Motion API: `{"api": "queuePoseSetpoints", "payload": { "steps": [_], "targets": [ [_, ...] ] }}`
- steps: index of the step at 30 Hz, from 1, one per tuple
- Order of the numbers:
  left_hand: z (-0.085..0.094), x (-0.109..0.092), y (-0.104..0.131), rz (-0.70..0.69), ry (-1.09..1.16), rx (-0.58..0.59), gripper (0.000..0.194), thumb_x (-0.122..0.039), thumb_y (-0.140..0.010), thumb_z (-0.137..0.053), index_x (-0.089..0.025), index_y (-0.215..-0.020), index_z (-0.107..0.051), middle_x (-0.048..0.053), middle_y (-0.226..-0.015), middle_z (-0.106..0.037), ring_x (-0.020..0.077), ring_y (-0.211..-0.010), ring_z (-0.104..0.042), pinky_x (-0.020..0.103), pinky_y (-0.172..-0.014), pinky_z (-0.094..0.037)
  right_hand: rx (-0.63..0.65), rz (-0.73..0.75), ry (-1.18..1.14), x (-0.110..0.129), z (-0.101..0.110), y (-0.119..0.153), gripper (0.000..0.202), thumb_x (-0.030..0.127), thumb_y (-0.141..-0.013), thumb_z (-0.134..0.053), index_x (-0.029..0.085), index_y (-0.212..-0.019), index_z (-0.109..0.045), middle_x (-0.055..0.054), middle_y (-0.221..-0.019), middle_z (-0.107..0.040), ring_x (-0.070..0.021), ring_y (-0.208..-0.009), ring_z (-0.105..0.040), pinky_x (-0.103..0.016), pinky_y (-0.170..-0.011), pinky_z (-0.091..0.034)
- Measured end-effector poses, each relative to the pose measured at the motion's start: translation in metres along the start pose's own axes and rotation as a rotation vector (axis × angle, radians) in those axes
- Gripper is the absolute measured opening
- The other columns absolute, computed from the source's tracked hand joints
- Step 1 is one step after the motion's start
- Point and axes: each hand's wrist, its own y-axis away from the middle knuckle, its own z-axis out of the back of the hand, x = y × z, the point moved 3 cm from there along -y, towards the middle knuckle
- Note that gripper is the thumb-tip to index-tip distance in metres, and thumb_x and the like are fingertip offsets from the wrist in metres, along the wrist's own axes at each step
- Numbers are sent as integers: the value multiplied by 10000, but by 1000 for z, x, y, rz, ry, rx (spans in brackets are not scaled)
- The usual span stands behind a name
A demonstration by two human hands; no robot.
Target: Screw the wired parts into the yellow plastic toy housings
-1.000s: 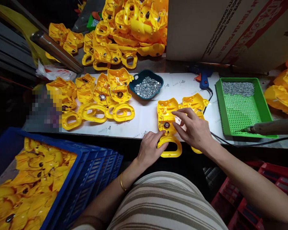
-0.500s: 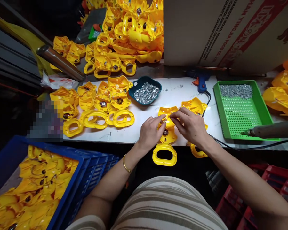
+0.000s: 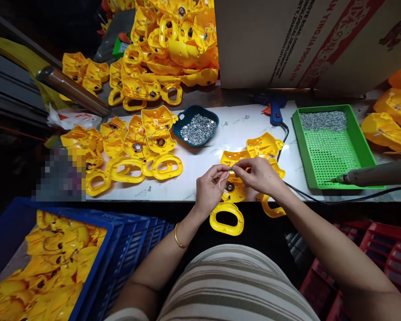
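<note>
Over a yellow plastic shell (image 3: 235, 191) at the table's front edge, my left hand (image 3: 210, 187) and my right hand (image 3: 259, 174) meet at the fingertips. A thin white wire (image 3: 223, 179) hangs at my left fingers, which are pinched. The fingers of my right hand also pinch, on something too small to make out. The shell's ring-shaped handle (image 3: 239, 218) sticks out over the edge. Another yellow shell (image 3: 262, 145) lies just behind my right hand.
A dark green bowl of metal screws or washers (image 3: 197, 129) stands behind, left of my hands. Yellow shells (image 3: 137, 145) lie further left. On the right are a blue glue gun (image 3: 276, 113), its cable and a green tray (image 3: 334, 156). A blue crate (image 3: 108, 243) stands lower left.
My fingertips have come together, with white wire now showing at my left fingers. The camera view has shifted slightly.
</note>
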Motion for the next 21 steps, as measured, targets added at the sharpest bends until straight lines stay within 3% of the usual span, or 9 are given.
{"api": "queuePoseSetpoints", "payload": {
  "steps": [5,10,13,15,18,21],
  "targets": [
    [-2,-8,8,-169,-357,61,165,-215,-906,-549,-214,-1024,-665,7,-957,-735,112,-755,-691,209,-738,-534,-14,-48,-32,-5,1,-2,187,294,-842,-582,177,-819,-726,-23,-763,-736,-145,-684,-634,-246,-644,-401],
    [0,-16,9,-224,-398,97,241,-211,-933,-489,-199,-1129,-630,39,-1009,-716,116,-780,-682,196,-662,-532,-20,-22,219,-1,12,-1,207,304,-891,-538,196,-912,-713,-39,-826,-740,-173,-720,-629,-275,-654,-369],
    [3,-25,1,-386,-592,12,225,-232,-915,-517,-184,-1060,-682,82,-1027,-684,180,-930,-634,290,-808,-535,10,17,357,3,13,0,236,300,-923,-484,209,-981,-694,-51,-886,-729,-198,-783,-632,-280,-637,-333],
    [2,-29,-9,-472,-764,8,271,-199,-870,-548,-198,-1099,-694,115,-1186,-628,246,-1112,-551,408,-956,-477,15,53,406,4,12,0,250,288,-937,-461,201,-1006,-685,-66,-938,-702,-195,-794,-623,-277,-625,-316],
    [-3,-25,-26,-454,-926,158,317,-149,-799,-580,-238,-1075,-707,100,-1465,-440,320,-1321,-384,546,-1058,-354,31,108,440,5,11,1,269,302,-948,-454,189,-1022,-686,-84,-995,-641,-177,-785,-600,-269,-604,-303],
    [-4,-17,-37,-410,-938,239,190,-154,-785,-581,-217,-893,-724,73,-1514,-388,334,-1381,-312,565,-1089,-306,33,87,457,5,13,1,274,330,-945,-459,195,-1005,-690,-83,-1017,-616,-175,-786,-591,-269,-586,-286]
  ]
}}
